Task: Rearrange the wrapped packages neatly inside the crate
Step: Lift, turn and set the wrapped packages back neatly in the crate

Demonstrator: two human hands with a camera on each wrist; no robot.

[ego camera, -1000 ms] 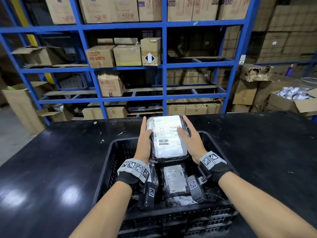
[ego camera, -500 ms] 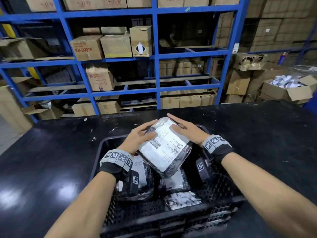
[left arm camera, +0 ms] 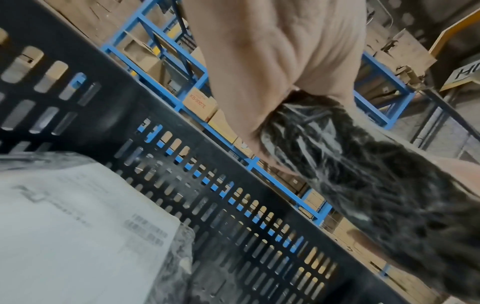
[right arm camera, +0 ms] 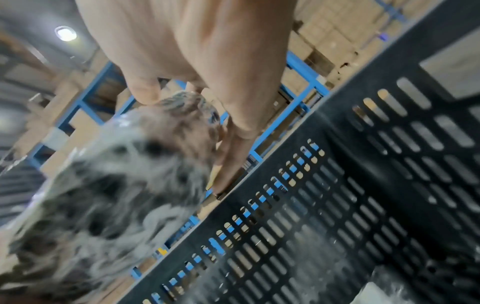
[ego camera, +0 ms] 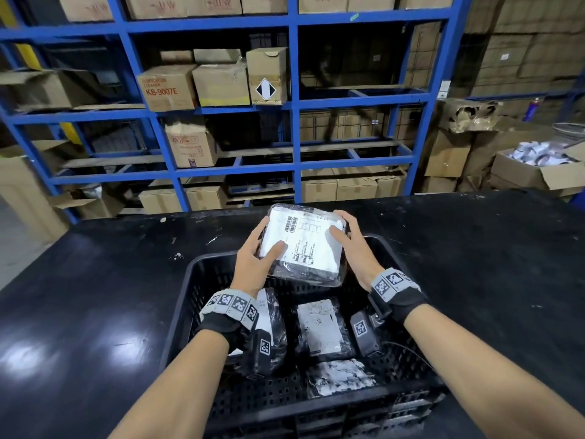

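A black perforated crate (ego camera: pixel 202 274) stands on the black table. Both hands hold one plastic-wrapped package with a white label (ego camera: pixel 304 245) above the crate's far half. My left hand (ego camera: pixel 256 261) grips its left edge, thumb on the label. My right hand (ego camera: pixel 348 239) grips its right edge. The left wrist view shows the palm (left arm camera: pixel 280 67) on the dark wrap (left arm camera: pixel 363 185). In the right wrist view the fingers (right arm camera: pixel 233 144) curl round the wrap (right arm camera: pixel 116 185). Three more wrapped packages lie inside the crate: left (ego camera: pixel 272 318), middle (ego camera: pixel 319 327), near front (ego camera: pixel 342 378).
The crate's slotted wall (left arm camera: pixel 233 205) stands close to both wrists. Beyond the table stands blue shelving (ego camera: pixel 294 106) stacked with cardboard boxes. An open carton (ego camera: pixel 538 172) sits at the far right. The black table top (ego camera: pixel 79 296) spreads left and right of the crate.
The held package has been turned from tilted across the crate to lie level with its long side left to right, and lifted slightly toward the far wall. Both hands kept hold.
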